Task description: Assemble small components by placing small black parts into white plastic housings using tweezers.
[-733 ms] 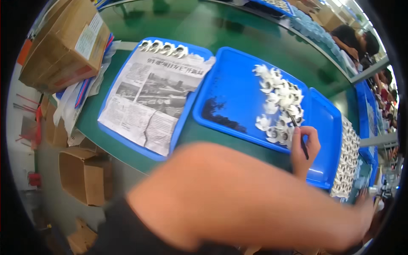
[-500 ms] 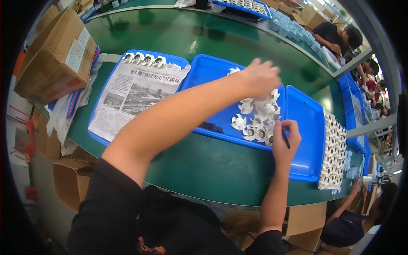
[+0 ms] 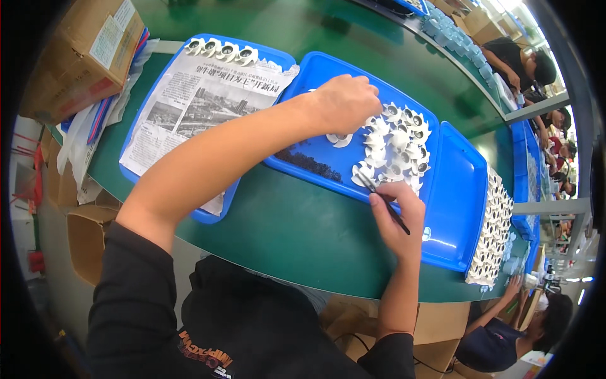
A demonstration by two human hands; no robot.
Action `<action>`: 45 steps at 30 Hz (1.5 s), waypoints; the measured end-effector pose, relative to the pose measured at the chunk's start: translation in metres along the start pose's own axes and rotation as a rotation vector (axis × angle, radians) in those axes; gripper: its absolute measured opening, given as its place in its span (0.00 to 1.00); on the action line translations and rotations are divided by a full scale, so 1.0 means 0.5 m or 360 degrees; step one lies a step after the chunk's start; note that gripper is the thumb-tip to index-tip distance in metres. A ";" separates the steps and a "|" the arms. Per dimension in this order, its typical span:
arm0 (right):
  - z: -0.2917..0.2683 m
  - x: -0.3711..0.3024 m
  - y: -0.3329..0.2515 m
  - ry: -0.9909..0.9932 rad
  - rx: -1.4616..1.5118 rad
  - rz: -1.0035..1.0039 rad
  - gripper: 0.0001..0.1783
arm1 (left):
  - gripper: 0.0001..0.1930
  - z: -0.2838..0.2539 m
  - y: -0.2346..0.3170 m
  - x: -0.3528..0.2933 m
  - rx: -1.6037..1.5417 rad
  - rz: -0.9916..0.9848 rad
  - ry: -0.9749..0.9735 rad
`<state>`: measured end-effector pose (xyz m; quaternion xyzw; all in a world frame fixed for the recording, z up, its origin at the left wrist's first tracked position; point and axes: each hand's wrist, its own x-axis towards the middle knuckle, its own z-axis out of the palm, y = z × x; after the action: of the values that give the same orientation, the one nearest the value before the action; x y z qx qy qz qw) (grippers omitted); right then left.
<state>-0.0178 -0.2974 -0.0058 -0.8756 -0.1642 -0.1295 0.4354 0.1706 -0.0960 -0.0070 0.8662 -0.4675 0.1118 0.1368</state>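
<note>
My left hand point(image 3: 350, 106) is over the middle blue tray point(image 3: 315, 69), its fingers curled inward and mostly hidden from view. Anything inside that grip cannot be seen. Just below the hand lies a white fan impeller point(image 3: 339, 140). A crowd of white impellers point(image 3: 398, 142) with dark round hubs fills the right part of this tray. In my right hand point(image 3: 404, 215), at the tray's near edge, is a pair of dark tweezers point(image 3: 396, 218). Their pale tips lie by the impellers nearest me.
To the left, newspaper point(image 3: 208, 95) covers a blue tray with several impellers point(image 3: 221, 50) along its far edge. Right of the middle tray is another blue tray point(image 3: 451, 243), then rows of white impellers point(image 3: 491, 227). A cardboard box point(image 3: 82, 57) stands far left. Co-workers sit at right.
My left hand has moved left off the impeller crowd and its fingers have curled in. The tweezers in my right hand now point up and left toward the impellers. The view has shifted slightly.
</note>
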 end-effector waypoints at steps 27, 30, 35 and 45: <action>0.023 0.036 -0.005 -0.0269 -0.0105 -0.0046 0.10 | 0.18 -0.119 0.168 -0.326 -0.0536 -0.0413 -0.0293; 0.026 0.038 -0.003 -0.0278 -0.0093 -0.0117 0.10 | 0.20 -0.119 0.168 -0.334 -0.0558 -0.0409 -0.0305; 0.026 0.030 -0.008 -0.0183 -0.0084 -0.0207 0.11 | 0.19 -0.104 0.163 -0.340 -0.0579 -0.0394 -0.0241; 0.071 0.001 -0.060 -0.0435 0.0150 -0.0427 0.15 | 0.11 -0.088 0.169 -0.338 -0.0558 -0.0390 -0.0159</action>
<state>-0.0264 -0.2517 -0.0051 -0.8339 -0.3429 -0.0585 0.4284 0.0060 0.0064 -0.0087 0.8840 -0.3771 -0.0318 0.2746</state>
